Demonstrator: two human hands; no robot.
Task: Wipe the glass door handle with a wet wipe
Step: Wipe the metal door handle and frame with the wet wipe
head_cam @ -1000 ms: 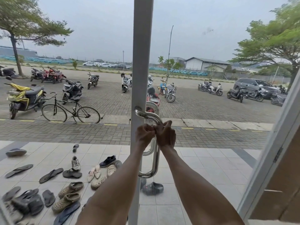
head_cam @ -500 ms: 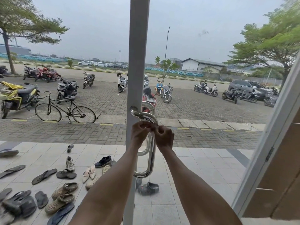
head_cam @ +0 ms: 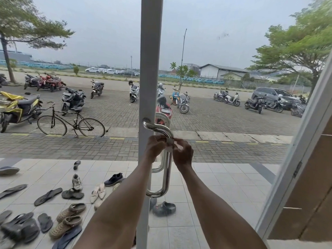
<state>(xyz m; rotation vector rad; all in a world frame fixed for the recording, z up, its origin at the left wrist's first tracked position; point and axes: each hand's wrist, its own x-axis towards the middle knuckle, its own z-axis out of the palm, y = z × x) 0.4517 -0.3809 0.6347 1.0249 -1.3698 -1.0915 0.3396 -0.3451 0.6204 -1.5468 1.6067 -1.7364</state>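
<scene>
The glass door (head_cam: 107,51) fills the view, its white frame post (head_cam: 151,69) running top to bottom, and through the pane lies a paved lot with parked scooters and a bicycle (head_cam: 71,123); shoes are scattered on the tiled floor (head_cam: 224,186) outside. The steel handle (head_cam: 166,173) is bolted to the post, a long loop with a curved top and a straight bar down to a lower bend.

Both arms reach up from below. The left hand (head_cam: 155,148) and right hand (head_cam: 182,152) meet on the bar just under the upper bend. A second ago they sat a little lower on the bar and closed tight against each other, hiding whatever they held; now they have crept up toward the bend and parted slightly, so the wipe (head_cam: 169,143) shows as a small pale fold between them, against the steel.

The fingers of each hand are pressed together and pinch the wipe from either side; how far it wraps behind the bar I cannot tell.

My reading: wiping is under way near the top, and the long lower bar and bottom bend probably remain.
</scene>
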